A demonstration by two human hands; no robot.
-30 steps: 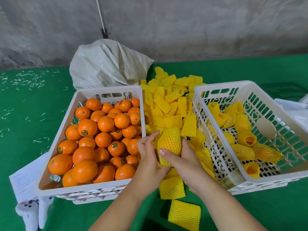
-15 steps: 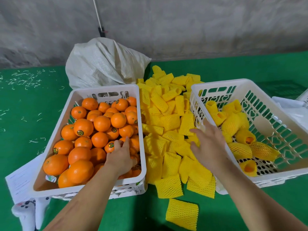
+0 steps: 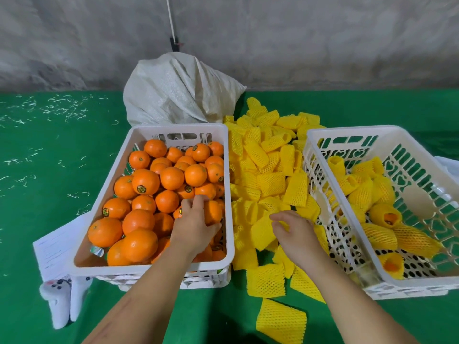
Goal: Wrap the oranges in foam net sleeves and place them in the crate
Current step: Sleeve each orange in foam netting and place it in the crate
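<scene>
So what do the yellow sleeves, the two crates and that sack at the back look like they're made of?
Yellow sleeves: soft foam mesh, matte, with open diamond netting. Left crate and right crate: white moulded plastic, slightly glossy, with slotted walls. Sack: probably woven plastic fabric, given its fine weave and stiff creases.

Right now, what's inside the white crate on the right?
The right crate holds several oranges wrapped in yellow foam sleeves; orange shows at two open ends. Anything beneath them is covered.
</scene>
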